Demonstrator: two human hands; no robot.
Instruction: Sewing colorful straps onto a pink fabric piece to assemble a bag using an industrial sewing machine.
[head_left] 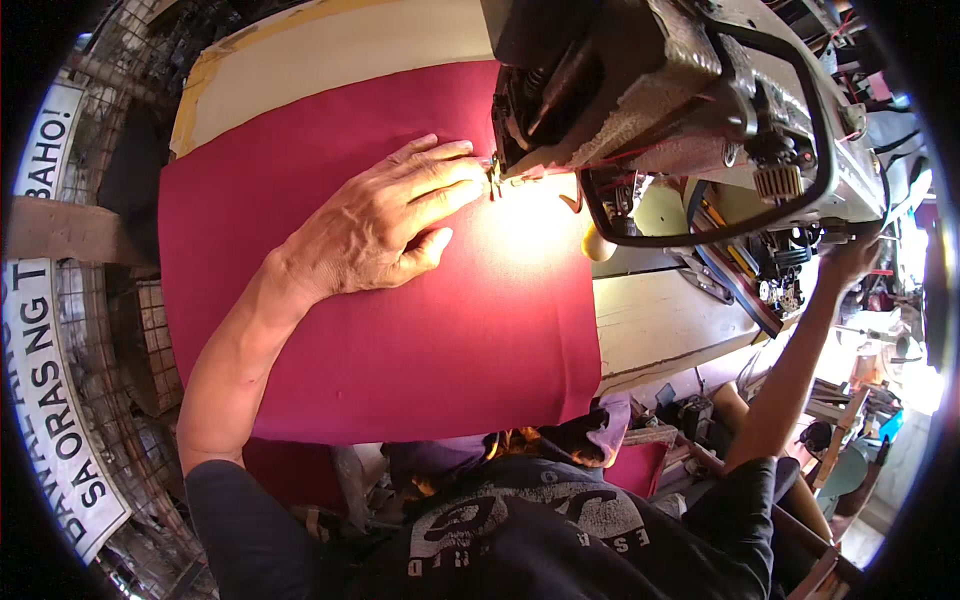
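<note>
A large piece of dark red cloth (400, 345) lies spread over the sewing table and hangs toward my lap. My left hand (375, 220) rests flat on it, fingers stretched out, their tips beside the presser foot (495, 178) of a dark sewing machine (610, 90). The machine's lamp throws a bright patch on the cloth just right of the foot. My right arm reaches out to the machine's far right end. There my right hand (852, 260) is closed on what looks like the handwheel, its fingers partly hidden.
A black looped frame (715, 240) juts from the machine's front. Scissors (706, 280) and a striped strip (735, 290) lie on the pale tabletop (665, 325) beneath the arm. Wire mesh (95, 330) with lettered signs (65, 420) stands at the left. Clutter fills the lower right.
</note>
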